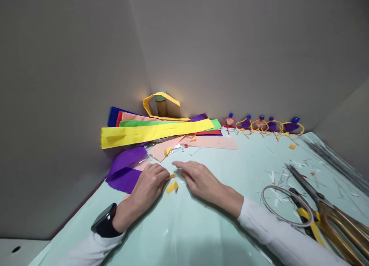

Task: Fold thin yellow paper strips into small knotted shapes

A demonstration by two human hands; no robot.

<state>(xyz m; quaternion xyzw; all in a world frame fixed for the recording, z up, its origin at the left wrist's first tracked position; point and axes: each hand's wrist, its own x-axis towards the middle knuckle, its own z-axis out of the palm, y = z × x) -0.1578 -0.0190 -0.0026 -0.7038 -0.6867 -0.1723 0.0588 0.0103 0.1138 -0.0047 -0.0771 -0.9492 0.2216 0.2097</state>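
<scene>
My left hand (151, 181), with a black watch on its wrist, is closed on a small orange-yellow strip (172, 176) whose end shows past the fingertips. Just to the right, my right hand (198, 178) rests near the table with its index finger stretched toward the left and nothing visible in it. A short folded yellow piece (172, 187) lies between and below the two hands. Beyond them, a pink strip (213, 142) and a small yellow scrap (167, 151) lie on the pale green table cover (198, 235).
Colored strips, the yellow one (155, 133) on top, lie at the back beside a purple strip (123, 162). Several small figures (261, 123) line the back right. Large scissors (323, 200), a wire ring (263, 198), a cutter (313, 225) and thin wires (340, 162) lie at right.
</scene>
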